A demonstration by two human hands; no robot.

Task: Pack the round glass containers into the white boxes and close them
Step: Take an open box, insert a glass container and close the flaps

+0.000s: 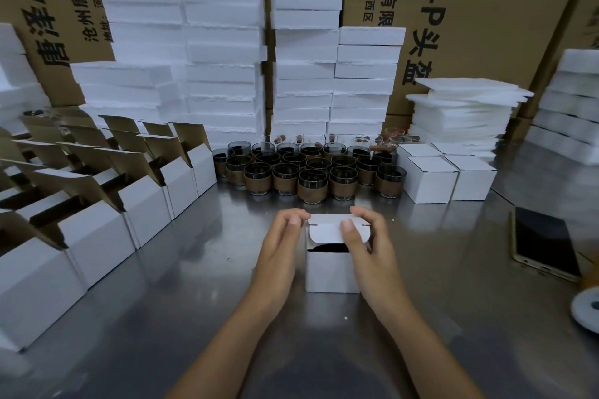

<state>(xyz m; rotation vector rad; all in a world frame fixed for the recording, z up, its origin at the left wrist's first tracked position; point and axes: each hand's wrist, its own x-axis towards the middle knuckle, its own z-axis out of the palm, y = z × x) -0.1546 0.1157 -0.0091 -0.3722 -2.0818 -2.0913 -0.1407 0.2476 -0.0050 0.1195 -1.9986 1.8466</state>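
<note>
A small white box [330,269] stands on the steel table in front of me, its lid flap [325,232] folded down but with a dark gap showing under it. My left hand [280,246] holds the box's left side, fingertips at the lid's back corner. My right hand [366,243] grips the right side with the thumb pressing on the flap. What is inside the box is hidden. Several dark round glass containers [311,172] with brown sleeves stand in rows behind the box.
Several open white boxes [129,204] with raised flaps line the left side. Closed white boxes [450,175] sit at the right of the glasses. White foam stacks [223,42] and cardboard cartons fill the back. A phone [544,243] lies at the right.
</note>
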